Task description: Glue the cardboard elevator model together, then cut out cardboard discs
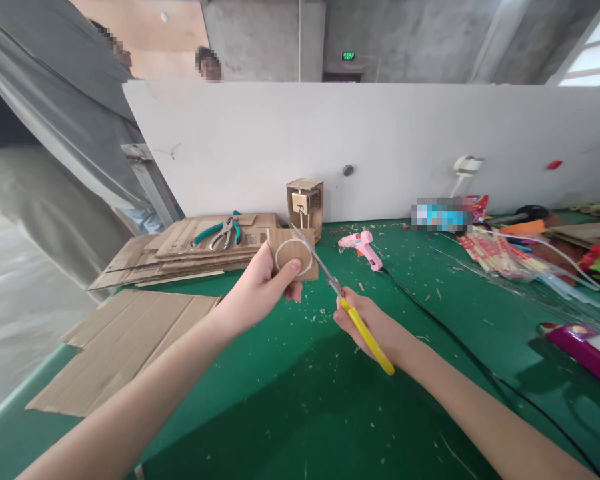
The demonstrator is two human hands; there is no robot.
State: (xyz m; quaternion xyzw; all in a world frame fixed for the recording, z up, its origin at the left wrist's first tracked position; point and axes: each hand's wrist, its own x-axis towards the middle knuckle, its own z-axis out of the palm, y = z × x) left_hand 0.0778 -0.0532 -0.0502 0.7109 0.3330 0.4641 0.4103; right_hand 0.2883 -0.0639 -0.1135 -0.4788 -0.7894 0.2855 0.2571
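Note:
A small cardboard piece [280,239] with a pale circle drawn on it is pinched in my left hand [273,277], thumb lying across the circle. My right hand [363,320] is closed around yellow-handled scissors [367,337]. Their metal blades reach up and left to the right side of the cardboard piece, near its upper edge; whether they touch it I cannot tell. Just behind the piece stands a small upright cardboard box [316,207] with a stick and an inner block. A pink glue gun [365,245] lies to the right of it.
Stacked cardboard [180,257] carries teal-handled pliers [225,233] at the left, with a flat cardboard sheet [135,340] in front. A black cord [445,327] crosses the green table [280,413]. Wrapped sticks [500,253] and a purple tool [580,350] lie right. A white partition [240,147] stands behind; people are beyond.

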